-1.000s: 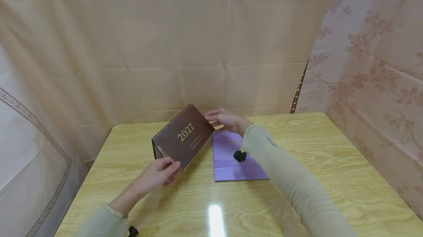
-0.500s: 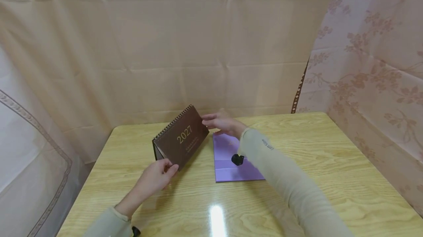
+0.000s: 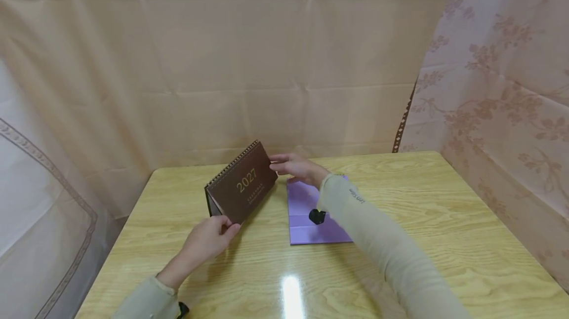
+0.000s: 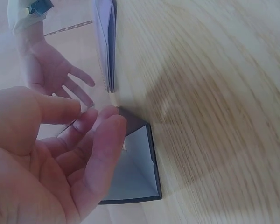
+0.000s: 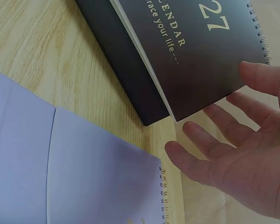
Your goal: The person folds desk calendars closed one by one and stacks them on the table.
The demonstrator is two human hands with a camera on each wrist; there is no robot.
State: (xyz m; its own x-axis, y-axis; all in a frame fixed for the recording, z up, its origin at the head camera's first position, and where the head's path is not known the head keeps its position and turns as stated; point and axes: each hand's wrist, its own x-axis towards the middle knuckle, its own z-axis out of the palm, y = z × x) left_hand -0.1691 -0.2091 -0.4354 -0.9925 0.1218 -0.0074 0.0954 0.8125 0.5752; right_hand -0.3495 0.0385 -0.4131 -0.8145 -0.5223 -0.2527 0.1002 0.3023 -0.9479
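Observation:
A brown desk calendar (image 3: 244, 180) marked 2027 stands tent-like on the table, turned at an angle, its spiral binding on top. My left hand (image 3: 206, 237) pinches its near lower corner between thumb and curled fingers; in the left wrist view those fingers (image 4: 107, 144) hide the grip point. At the calendar's far right end is my right hand (image 3: 302, 168), fingers extended and spread; in the right wrist view its thumb lies by the binding. A purple spiral calendar (image 3: 306, 235) lies flat beneath my right forearm, partly hidden by it.
The light wood-grain table (image 3: 249, 279) ends at a back edge near a beige curtain (image 3: 222, 62). A floral cloth (image 3: 511, 87) hangs on the right and a white cloth (image 3: 35, 200) on the left. Black wrist devices (image 3: 317, 217) sit at both sleeves.
The brown calendar's front cover has swung down and back, so the calendar looks narrower. My right hand has shifted slightly left and down, and my left hand stays at the near corner.

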